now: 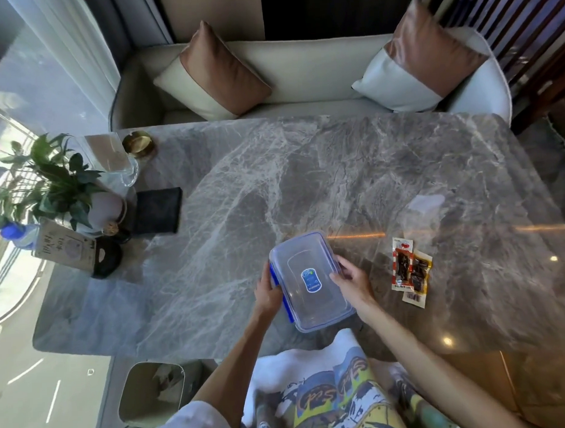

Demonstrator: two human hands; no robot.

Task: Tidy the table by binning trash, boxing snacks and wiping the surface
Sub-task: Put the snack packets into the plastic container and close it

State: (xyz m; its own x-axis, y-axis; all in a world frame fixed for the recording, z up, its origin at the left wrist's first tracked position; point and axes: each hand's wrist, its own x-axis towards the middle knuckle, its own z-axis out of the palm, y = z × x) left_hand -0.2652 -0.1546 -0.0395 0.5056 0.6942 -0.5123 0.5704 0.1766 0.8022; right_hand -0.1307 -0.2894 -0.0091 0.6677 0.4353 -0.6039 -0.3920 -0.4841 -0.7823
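A clear plastic box (309, 296) with a lid and blue clips lies on the grey marble table (337, 180), near the front edge. My left hand (267, 292) grips its left side at the blue clip. My right hand (352, 280) holds the right edge of the lid. Two snack packets (411, 270) with dark contents lie overlapping on the table to the right of the box. A dark folded cloth (156, 210) rests at the left of the table. A pale bin (153, 394) with crumpled trash in it stands on the floor at the lower left.
A potted plant (46, 183), a blue-capped bottle (16, 232), a card stand (64, 250), a glass holder (112, 159) and a brass ashtray (138, 143) crowd the table's left end. A sofa (302, 75) with two cushions stands behind the table.
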